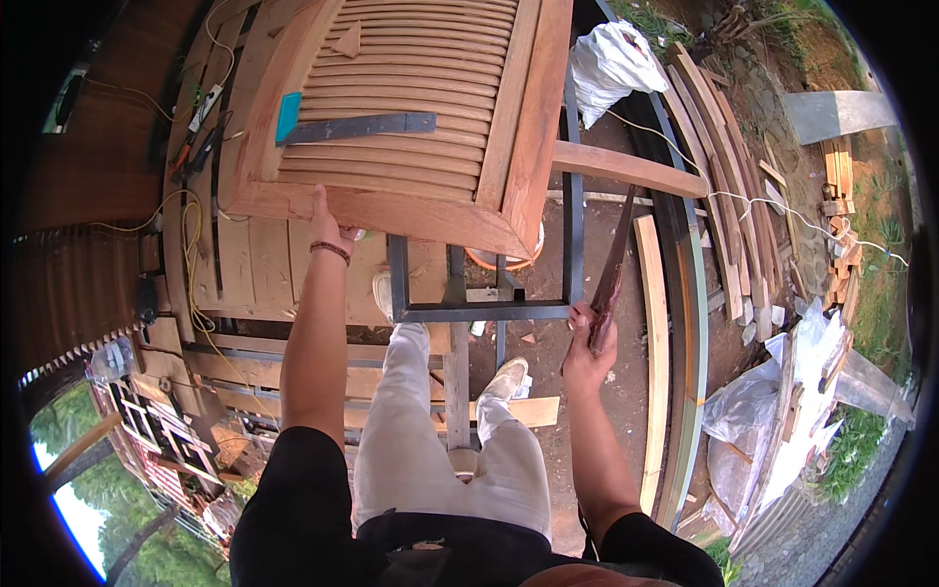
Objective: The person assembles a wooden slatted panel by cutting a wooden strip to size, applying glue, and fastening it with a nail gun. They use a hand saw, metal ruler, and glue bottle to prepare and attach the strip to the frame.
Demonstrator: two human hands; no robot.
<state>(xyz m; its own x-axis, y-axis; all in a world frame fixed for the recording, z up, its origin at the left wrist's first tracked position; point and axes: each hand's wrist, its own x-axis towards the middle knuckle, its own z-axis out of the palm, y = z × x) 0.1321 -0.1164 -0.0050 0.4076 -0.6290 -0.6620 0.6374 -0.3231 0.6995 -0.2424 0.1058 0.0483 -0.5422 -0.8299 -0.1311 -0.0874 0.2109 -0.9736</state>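
Observation:
A louvered wooden shutter [391,201] lies flat in front of me on a dark metal frame [479,312] and a wooden bar [631,168] at its right. My left hand [335,220] grips the shutter's near edge, thumb on top and fingers partly hidden beneath. In my right hand [591,354] is a handsaw [614,264]; its blade points away from me, right of the shutter and apart from it. A try square [362,127] with a dark blade and teal stock rests on the slats. Beyond it sits a small wooden wedge [348,40].
Wooden planks [256,264] form a platform at left, holding a power strip [205,108] and yellow cord [199,264]. Long timbers [653,362] and a stack of boards [719,176] lie at right, near a white sack [614,68]. An orange-rimmed bucket [504,262] stands below the shutter.

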